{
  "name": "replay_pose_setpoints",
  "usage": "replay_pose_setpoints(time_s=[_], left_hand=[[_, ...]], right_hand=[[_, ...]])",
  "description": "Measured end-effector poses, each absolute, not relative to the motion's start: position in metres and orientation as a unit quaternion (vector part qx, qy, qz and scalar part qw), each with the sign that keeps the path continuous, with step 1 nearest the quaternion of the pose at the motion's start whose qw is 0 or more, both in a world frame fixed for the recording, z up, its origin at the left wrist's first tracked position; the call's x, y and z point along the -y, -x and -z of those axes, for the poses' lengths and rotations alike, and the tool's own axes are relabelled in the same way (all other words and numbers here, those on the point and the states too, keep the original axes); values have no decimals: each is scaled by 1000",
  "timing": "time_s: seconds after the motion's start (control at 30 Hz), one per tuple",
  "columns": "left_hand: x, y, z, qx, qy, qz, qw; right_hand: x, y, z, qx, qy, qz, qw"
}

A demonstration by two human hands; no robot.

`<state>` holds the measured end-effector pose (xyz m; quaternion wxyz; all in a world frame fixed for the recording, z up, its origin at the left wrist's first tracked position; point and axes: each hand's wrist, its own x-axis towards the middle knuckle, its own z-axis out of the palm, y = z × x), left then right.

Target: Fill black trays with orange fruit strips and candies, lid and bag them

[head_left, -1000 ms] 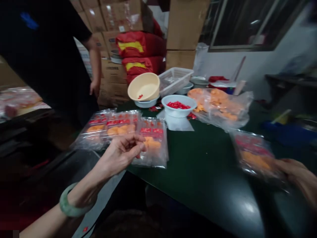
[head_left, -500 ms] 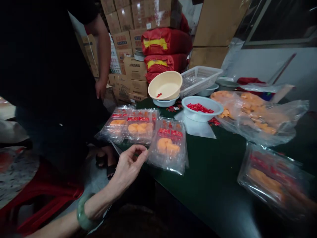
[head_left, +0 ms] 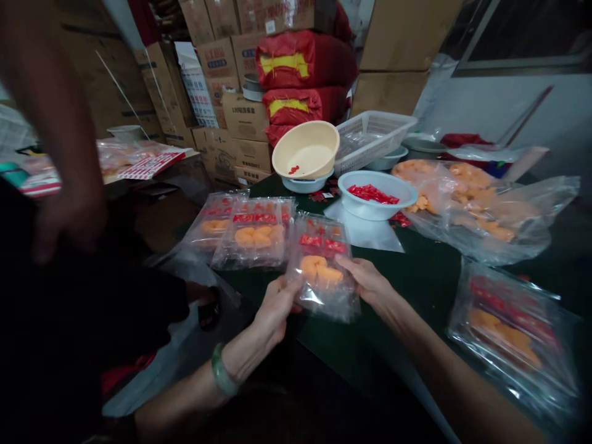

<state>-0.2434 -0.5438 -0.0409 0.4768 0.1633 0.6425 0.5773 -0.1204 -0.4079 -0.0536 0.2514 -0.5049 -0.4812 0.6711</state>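
Note:
My left hand (head_left: 277,311), with a pale green bangle on the wrist, and my right hand (head_left: 365,287) both grip the side edges of a clear plastic packet (head_left: 321,271). The packet holds orange pieces and shows red labels near its top. Two similar packets (head_left: 254,234) (head_left: 213,225) lie just beyond my left hand on the dark green table (head_left: 393,314). Another (head_left: 513,336) lies to the right of my right hand, apart from it. A large clear bag of orange pieces (head_left: 476,209) lies farther back on the right.
A white bowl of red pieces (head_left: 374,197) and a cream bowl (head_left: 305,148) stand beyond my hands, beside a white plastic basket (head_left: 370,142). A co-worker's hand (head_left: 65,216) hangs at the left. Cardboard boxes (head_left: 245,117) and red sacks (head_left: 296,61) are stacked behind the table.
My right hand has come in from the right and taken the packet's edge. My left hand has closed on the opposite edge. The co-worker has moved toward the left of the view.

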Motion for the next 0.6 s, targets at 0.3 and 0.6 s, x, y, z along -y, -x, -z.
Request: replay_pose_setpoints(time_s=[0.3, 0.6], left_hand=[[558, 217, 38, -636, -310, -416, 571], [503, 191, 36, -527, -189, -550, 620]], right_hand=[[417, 9, 50, 395, 542, -708, 223], [437, 30, 37, 428, 479, -710, 287]])
